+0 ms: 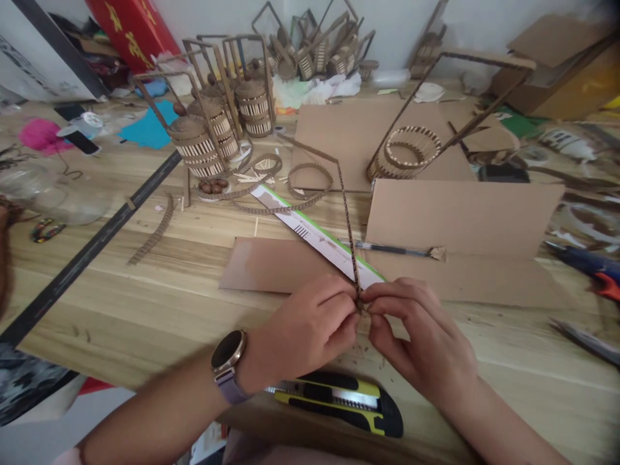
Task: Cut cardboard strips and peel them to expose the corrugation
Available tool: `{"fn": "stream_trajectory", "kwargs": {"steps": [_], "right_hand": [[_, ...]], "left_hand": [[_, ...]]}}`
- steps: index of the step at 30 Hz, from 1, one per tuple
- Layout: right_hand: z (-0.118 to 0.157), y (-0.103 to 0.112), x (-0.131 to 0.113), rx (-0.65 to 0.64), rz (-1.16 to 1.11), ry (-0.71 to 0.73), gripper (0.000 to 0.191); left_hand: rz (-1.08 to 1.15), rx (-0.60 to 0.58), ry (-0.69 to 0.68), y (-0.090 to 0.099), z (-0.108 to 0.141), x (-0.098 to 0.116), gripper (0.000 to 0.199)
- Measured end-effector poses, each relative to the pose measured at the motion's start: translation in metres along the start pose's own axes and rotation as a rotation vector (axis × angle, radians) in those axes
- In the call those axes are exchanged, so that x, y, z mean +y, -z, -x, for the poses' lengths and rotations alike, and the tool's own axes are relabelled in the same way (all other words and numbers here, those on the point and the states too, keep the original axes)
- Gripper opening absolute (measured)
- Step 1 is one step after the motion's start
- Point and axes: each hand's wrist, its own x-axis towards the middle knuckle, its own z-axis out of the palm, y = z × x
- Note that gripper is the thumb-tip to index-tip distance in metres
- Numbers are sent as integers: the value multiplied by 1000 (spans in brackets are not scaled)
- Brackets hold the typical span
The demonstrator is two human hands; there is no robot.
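Note:
A long, thin strip of corrugated cardboard rises from between my fingertips, bent at the top and slanting back to the left. Near its lower end, my left hand, with a watch at the wrist, is closed on it. My right hand pinches at the same end, its fingertips almost touching the left ones; the exact bit between them is too small to make out. Beneath my hands lies a yellow and black utility knife. A white strip with a green edge and a flat cardboard piece lie just beyond.
Behind stand several small cardboard buckets with tall handles. An open bucket sits on cardboard at the right. A pen rests by a folded cardboard sheet. Far right are a glue gun and scissors.

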Motion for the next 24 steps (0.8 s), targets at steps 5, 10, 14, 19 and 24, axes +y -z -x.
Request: {"fn": "stream_trajectory", "kwargs": {"steps": [5, 10, 14, 19, 24], "right_hand": [[1, 3, 1, -40, -41, -112, 13], [1, 7, 1, -77, -97, -168, 14], [1, 8, -1, -70, -98, -124, 13], [2, 6, -3, -40, -99, -58, 15], [5, 5, -2, -29, -112, -32, 14]], "left_hand": [[63, -40, 26, 3, -2, -1, 17], [177, -79, 21, 7, -2, -3, 15], [188, -52, 12, 7, -1, -5, 16], [158, -35, 74, 6, 0, -3, 15], [171, -48, 124, 5, -1, -3, 17]]}}
